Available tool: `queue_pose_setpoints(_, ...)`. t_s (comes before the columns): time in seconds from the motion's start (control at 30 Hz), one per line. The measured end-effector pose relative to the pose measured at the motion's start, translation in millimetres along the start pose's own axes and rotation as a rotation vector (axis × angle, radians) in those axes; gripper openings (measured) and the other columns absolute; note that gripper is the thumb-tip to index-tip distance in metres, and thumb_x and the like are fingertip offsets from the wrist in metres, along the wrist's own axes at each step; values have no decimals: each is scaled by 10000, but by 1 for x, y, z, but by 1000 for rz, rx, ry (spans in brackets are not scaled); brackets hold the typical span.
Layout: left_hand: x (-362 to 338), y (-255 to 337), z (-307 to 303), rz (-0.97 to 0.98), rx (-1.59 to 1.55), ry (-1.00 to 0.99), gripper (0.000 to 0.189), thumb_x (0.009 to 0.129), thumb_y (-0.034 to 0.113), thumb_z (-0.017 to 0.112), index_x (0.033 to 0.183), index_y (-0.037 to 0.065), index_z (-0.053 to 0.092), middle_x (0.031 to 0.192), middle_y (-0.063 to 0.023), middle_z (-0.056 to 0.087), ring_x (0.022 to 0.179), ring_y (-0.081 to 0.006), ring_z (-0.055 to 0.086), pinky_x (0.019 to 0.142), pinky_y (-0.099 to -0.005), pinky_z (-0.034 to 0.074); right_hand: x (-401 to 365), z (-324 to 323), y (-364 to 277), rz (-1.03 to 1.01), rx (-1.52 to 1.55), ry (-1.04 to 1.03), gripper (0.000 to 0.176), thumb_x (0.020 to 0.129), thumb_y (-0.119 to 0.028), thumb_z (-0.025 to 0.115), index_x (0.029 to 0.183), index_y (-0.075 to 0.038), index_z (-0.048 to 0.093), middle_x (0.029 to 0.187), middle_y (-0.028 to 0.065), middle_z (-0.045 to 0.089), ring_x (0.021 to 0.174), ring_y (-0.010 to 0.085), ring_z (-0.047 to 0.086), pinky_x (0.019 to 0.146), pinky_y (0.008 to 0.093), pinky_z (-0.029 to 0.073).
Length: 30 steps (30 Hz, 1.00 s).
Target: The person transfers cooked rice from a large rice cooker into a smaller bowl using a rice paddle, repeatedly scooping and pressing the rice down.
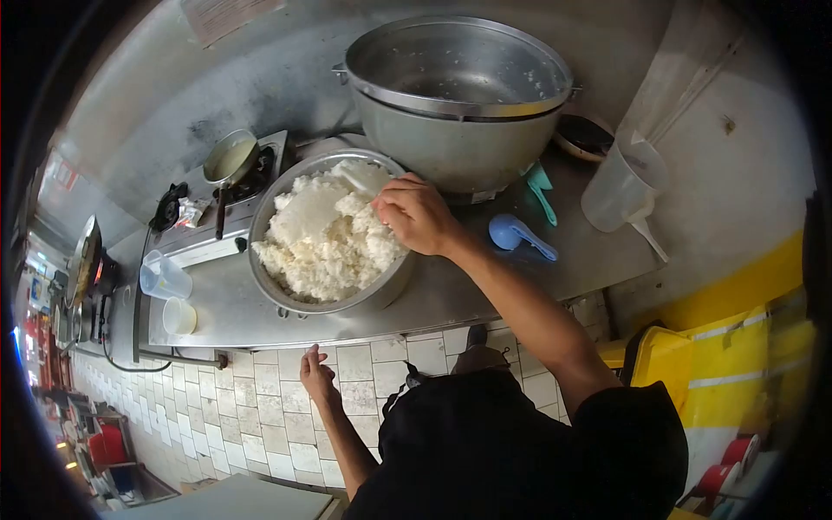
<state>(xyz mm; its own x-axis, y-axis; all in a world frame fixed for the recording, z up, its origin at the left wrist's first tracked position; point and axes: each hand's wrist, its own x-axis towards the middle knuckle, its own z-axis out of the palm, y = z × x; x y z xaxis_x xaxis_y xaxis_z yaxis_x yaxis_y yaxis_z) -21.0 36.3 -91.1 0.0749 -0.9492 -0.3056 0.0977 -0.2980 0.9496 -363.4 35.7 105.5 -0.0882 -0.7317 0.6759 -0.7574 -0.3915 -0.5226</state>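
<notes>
A big metal pot (394, 289) heaped with cooked white rice (325, 256) stands on the steel counter. Over its right rim, my right hand (414, 215) is closed around what looks like a whitish rice paddle (364, 178), whose flat part lies against the rice. The handle is mostly hidden in my fist. Below the counter's front edge hangs my left hand (318, 374), fingers loosely apart and holding nothing.
Behind stands a large rice cooker pot (464, 139) with grains stuck inside. A blue scoop (511, 232), a teal utensil (539, 192) and a clear pitcher (611, 186) sit right. Left are a saucepan (230, 158) on a stove, a plastic jug (165, 276) and a cup (179, 317).
</notes>
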Motion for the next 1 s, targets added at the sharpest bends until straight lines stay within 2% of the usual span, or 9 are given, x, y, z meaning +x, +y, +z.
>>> queue_pose_setpoints(0.17,-4,-2,-9,-35,-64,-36,250,921,257,607,1048,46,649,823,-59,582,433,-25,320,405,-199,242,0,8,-7,30,-80,-30,146,839,-136,623,824,-3,681,881,101,679,829,287,611,824,361,446)
queue_pose_setpoints(0.23,-8,0,-12,-34,-48,-18,258,922,271,611,1037,43,644,815,-56,580,433,-20,320,405,-200,234,-4,7,-17,100,-75,-121,176,849,-184,653,888,-20,704,1012,121,672,985,298,596,904,372,435)
queue_pose_setpoints(0.4,-11,-9,-21,-83,-60,-5,247,906,277,641,958,37,617,798,-55,579,443,-24,332,410,-203,245,-35,19,-86,1,-330,-332,340,873,-290,621,1132,-77,680,1419,145,446,1371,369,300,1098,498,259)
queue_pose_setpoints(0.53,-10,-21,-29,-115,-62,-29,277,904,274,633,1061,47,646,803,-38,578,454,-28,350,421,-193,270,-69,52,-112,142,-411,-321,432,878,-290,588,1222,-28,598,1289,179,505,1286,369,377,1013,557,316)
queue_pose_setpoints(0.6,-9,-21,-27,-113,-78,-27,270,903,281,642,1008,33,632,803,-45,584,451,-28,347,417,-200,263,-79,60,-111,303,-388,-427,434,892,-298,577,1251,-55,582,1129,152,592,1058,321,558,874,488,441)
queue_pose_setpoints(0.63,-8,-19,-26,-106,-87,-32,276,902,288,651,955,19,618,804,-51,590,449,-28,345,413,-207,256,-85,65,-106,306,-387,-427,434,892,-298,577,1251,-55,582,1129,152,592,1058,321,558,874,488,441)
queue_pose_setpoints(0.7,-6,-9,-23,-101,-63,-42,274,903,292,652,948,24,617,800,-49,590,449,-27,344,415,-206,255,-92,69,-96,386,-159,-280,406,897,-288,591,1249,-86,590,934,113,641,758,275,621,689,402,499)
queue_pose_setpoints(0.8,4,-2,-23,-97,-57,-53,271,903,297,653,941,31,618,791,-44,588,448,-26,341,417,-205,254,-96,60,-96,345,-63,-168,364,892,-268,616,1218,-106,615,769,91,622,578,264,575,556,373,479)
queue_pose_setpoints(1.0,17,12,-24,-92,-59,-69,237,908,258,636,1026,52,644,804,-32,576,433,-28,332,413,-203,249,-85,24,-96,434,-97,-143,196,842,-203,668,986,-71,664,705,72,577,610,233,572,548,357,459)
